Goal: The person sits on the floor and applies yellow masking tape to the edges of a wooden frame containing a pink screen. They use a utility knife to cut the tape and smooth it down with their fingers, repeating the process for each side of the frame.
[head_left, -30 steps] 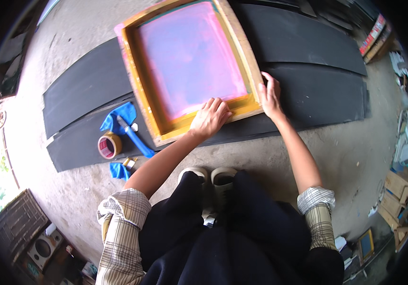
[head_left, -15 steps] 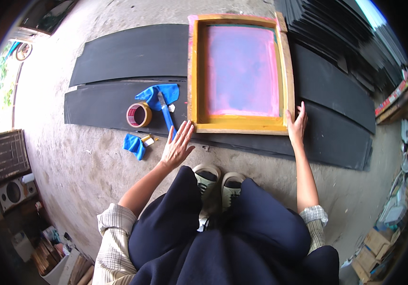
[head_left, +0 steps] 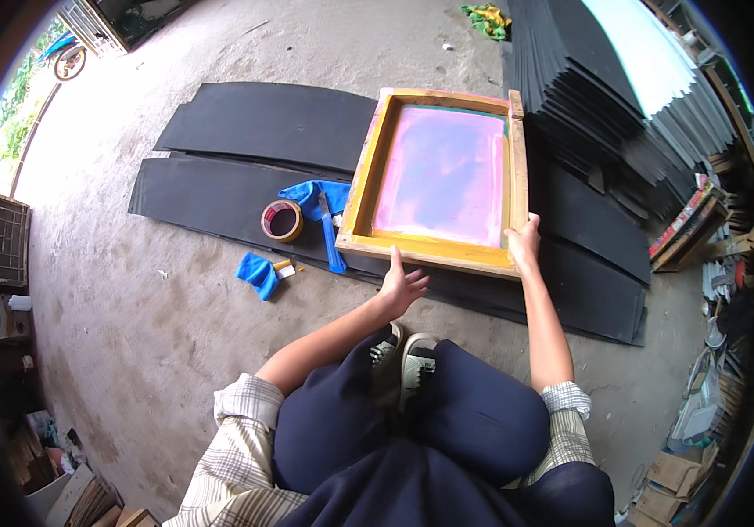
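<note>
A wooden screen-printing frame (head_left: 447,256) with yellow-stained inner edges and a pink and violet mesh (head_left: 443,176) is in front of me, over black sheets. My right hand (head_left: 524,246) is closed around its near right corner, thumb on top. Some fingers are hidden behind the wood. Just below the near edge, my left hand (head_left: 403,288) is open and holds nothing, its fingers spread. Left of the frame are a roll of tape (head_left: 282,220), a blue cloth (head_left: 308,195) and a blue-handled knife (head_left: 330,241).
Black sheets (head_left: 254,198) lie across the concrete floor, with a tall stack of them (head_left: 561,97) at the far right. A smaller blue cloth (head_left: 258,276) lies on the floor at the left. Cardboard boxes (head_left: 674,470) stand along the right side.
My right hand has gone from resting along the frame's side to gripping its corner. My left hand has come off the near left corner and moved right. The whole view has shifted.
</note>
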Available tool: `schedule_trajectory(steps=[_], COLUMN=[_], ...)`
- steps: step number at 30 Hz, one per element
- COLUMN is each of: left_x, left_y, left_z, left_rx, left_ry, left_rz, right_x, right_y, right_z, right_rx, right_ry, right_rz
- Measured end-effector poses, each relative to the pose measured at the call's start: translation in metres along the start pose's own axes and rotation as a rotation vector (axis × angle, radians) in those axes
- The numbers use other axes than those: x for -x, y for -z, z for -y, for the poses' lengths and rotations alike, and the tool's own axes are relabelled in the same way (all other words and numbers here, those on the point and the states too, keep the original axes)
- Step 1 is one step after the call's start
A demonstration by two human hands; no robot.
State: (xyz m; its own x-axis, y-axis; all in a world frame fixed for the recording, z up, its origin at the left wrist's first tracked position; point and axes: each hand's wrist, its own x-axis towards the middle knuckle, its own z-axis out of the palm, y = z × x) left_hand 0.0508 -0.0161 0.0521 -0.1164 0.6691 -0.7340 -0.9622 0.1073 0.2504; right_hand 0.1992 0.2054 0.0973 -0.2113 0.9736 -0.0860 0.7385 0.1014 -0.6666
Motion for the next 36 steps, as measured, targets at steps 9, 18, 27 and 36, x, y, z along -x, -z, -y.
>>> schedule_trajectory(steps=[9,18,27,36], left_x=[0.015,0.1,0.171,0.104], left_y=[-0.029,-0.107,-0.149,-0.104], left_z=[-0.027,-0.1,-0.193,-0.184], left_rx=[-0.138,-0.275,-0.472,-0.656], left_ry=[-0.258,-0.672,-0.942,-1.074], left_rz=[0.367,0.384,0.563,0.167], right_x=[0.068,0.133,0.062,0.016], right_y=[0.05,0.087,0.223,0.105], right_z=[0.101,0.166,0.204,0.046], right_rx=[-0.006,-0.473,-1.401,-1.526], right_ry=[0.155,0.397,0.454,-0.132], right_rz=[-0.27,-0.623,-0.19,-0.204])
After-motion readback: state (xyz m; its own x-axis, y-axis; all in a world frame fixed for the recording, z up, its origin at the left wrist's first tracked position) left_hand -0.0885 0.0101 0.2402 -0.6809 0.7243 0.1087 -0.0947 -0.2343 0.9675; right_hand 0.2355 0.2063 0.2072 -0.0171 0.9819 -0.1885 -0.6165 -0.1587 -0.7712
